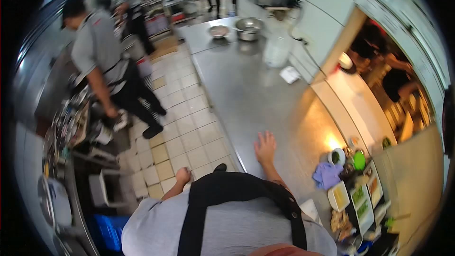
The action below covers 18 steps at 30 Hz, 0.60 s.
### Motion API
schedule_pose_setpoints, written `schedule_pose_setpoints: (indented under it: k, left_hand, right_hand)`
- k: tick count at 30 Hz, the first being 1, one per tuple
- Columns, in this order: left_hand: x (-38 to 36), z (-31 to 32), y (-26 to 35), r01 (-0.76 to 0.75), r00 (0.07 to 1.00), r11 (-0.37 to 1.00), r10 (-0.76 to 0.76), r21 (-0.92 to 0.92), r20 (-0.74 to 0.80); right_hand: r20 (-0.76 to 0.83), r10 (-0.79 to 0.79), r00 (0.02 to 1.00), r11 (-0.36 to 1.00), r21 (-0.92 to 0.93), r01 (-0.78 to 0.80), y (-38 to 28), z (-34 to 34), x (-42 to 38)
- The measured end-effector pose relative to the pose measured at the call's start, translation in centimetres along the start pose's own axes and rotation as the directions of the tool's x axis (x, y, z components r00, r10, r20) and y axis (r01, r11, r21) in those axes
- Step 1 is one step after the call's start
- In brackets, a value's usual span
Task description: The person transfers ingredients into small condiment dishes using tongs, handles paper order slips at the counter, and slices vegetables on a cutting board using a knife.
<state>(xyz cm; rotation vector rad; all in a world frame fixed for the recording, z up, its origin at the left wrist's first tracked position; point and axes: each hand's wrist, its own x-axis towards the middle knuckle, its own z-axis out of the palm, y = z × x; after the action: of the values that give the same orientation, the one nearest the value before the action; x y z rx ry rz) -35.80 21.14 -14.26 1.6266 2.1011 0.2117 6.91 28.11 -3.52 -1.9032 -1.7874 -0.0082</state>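
Observation:
My right hand (pixel 265 148) rests on the steel counter (pixel 237 90), palm down with the fingers spread, holding nothing. Over the tiled floor, to the left of the counter, my left hand (pixel 183 176) hangs low beside my body. Its fingers are curled, and whether anything is inside them is hidden. Nearest to my right hand on the counter is a purple cloth (pixel 327 175), off to the right. Close to the cloth stand a white tub of yellow liquid (pixel 338 196) and a tray of chopped greens (pixel 362 208).
At the counter's far end are a metal pot (pixel 248 29), a bowl (pixel 218 32) and a white container (pixel 277 50). A co-worker (pixel 102 52) stands left by a cluttered worktop (pixel 71 123); other people are farther back. A serving ledge (pixel 355 95) runs along the right.

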Motion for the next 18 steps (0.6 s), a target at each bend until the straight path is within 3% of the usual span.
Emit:
schedule_pose_setpoints:
  k: [13,16,18]
  left_hand:
    - [-1.3,0.2,0.7,0.024,0.989,0.999,-0.020,-0.024,0.147]
    - [-1.0,0.8,0.6,-0.054,0.984,0.999,0.054,-0.008,0.169]
    - [-0.1,1.2,1.4,-0.207,0.945,0.978,0.203,-0.015,0.256]
  right_hand:
    - [0.015,0.002,1.000,1.000,0.030,-0.002,-0.5,-0.6,0.1]
    - [0.024,0.010,1.000,1.000,0.025,-0.010,-0.6,-0.6,0.1]
    - [0.016,0.001,1.000,1.000,0.011,-0.001,-0.7,-0.6,0.1]
